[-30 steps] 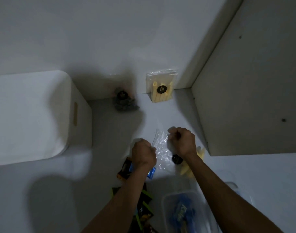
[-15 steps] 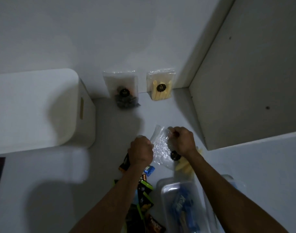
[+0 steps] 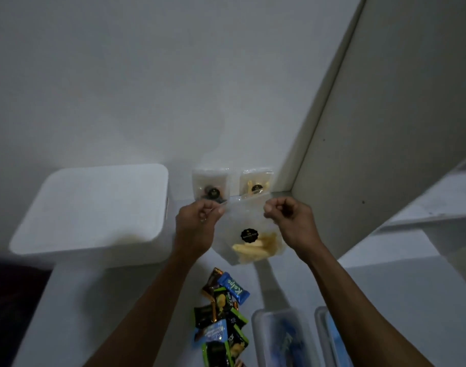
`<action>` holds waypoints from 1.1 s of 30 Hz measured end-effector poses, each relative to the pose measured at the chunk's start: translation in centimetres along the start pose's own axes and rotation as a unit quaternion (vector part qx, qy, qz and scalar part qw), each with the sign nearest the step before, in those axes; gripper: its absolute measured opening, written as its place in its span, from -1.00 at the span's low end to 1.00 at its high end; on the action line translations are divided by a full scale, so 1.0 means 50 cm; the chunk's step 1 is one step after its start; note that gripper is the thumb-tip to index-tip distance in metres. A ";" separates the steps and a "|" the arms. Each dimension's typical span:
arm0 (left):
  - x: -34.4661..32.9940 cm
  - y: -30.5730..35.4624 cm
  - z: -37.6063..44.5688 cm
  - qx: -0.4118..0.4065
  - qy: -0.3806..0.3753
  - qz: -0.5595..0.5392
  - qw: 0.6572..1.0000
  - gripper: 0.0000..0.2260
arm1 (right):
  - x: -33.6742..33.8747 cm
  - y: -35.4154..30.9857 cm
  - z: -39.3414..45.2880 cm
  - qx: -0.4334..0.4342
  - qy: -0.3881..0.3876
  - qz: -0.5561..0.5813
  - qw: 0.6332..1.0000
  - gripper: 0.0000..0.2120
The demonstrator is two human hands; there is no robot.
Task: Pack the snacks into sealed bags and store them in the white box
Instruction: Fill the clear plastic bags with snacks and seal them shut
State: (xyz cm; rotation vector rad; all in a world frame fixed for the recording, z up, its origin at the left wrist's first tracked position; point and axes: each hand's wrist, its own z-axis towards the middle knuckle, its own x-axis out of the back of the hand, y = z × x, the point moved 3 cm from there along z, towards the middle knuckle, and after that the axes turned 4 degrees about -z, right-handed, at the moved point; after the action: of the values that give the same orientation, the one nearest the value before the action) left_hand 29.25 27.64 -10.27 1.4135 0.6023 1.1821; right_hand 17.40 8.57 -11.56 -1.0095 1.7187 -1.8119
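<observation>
Nearest the viewer, at six o'clock, a loose pile of small wrapped snacks in green, black and blue foil [image 3: 221, 313] is lying on the pale grey counter [image 3: 120, 300]. At five o'clock, two clear plastic tubs holding blue packets [image 3: 282, 340] are sitting just beside the pile.

At the centre, both forearms are reaching forward. The left hand [image 3: 196, 223] and right hand [image 3: 290, 221] are each pinching a top corner of a clear zip bag with a round black sticker and pale yellow stick snacks inside [image 3: 250, 242]. A second ago this bag was lying low and crumpled between the hands near the counter; now it is being held up, stretched flat, the hands spread well apart, and the snacks are slumping to its bottom. This probably means the bag is filled and the top strip is being pulled taut for sealing.

Farther off, at nine o'clock, the rounded white box with its lid on [image 3: 94, 207] is waiting, not yet opened. At twelve o'clock, two finished clear bags, one with dark snacks [image 3: 210, 184] and one with yellow sticks [image 3: 255, 181], are leaning against the white wall [image 3: 173, 88].
</observation>
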 end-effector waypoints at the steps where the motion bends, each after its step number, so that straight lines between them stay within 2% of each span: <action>1: 0.020 0.020 -0.004 0.001 -0.001 -0.010 1.000 -0.95 | -0.001 -0.024 -0.009 0.008 -0.010 0.001 1.000 -0.92; 4: 0.072 0.077 -0.021 -0.009 -0.011 -0.010 1.000 -0.96 | -0.008 -0.097 -0.039 0.051 -0.037 -0.025 0.998 -0.83; 7: 0.110 0.120 -0.045 -0.029 -0.017 0.020 0.999 -0.95 | -0.026 -0.172 -0.073 0.112 -0.048 -0.145 0.982 -0.73; 11: 0.143 0.161 -0.080 -0.054 -0.020 0.024 0.998 -0.94 | -0.072 -0.257 -0.125 0.203 -0.082 -0.321 0.922 -0.78; 13: 0.156 0.174 -0.097 -0.062 -0.022 0.014 0.998 -0.94 | -0.095 -0.287 -0.152 0.222 -0.088 -0.371 0.897 -0.82; 19: 0.217 0.190 -0.129 -0.067 -0.005 -0.043 0.997 -0.96 | -0.106 -0.330 -0.191 0.211 -0.087 -0.348 0.909 -0.89; 22: 0.232 0.198 -0.144 -0.071 0.003 -0.070 0.995 -0.95 | -0.109 -0.347 -0.204 0.217 -0.096 -0.363 0.901 -0.90; 27: 0.228 0.209 -0.156 -0.067 0.020 -0.068 0.995 -0.93 | -0.141 -0.378 -0.226 0.237 -0.106 -0.386 0.885 -0.84; 33: 0.234 0.211 -0.164 -0.073 0.034 -0.058 0.995 -0.90 | -0.158 -0.382 -0.242 0.246 -0.102 -0.385 0.884 -0.91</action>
State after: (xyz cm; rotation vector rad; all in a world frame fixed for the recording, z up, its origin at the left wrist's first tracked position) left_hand 23.39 38.96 2.09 1.2030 0.6234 1.1617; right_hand 16.42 24.80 6.02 -1.7009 0.6673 -2.3125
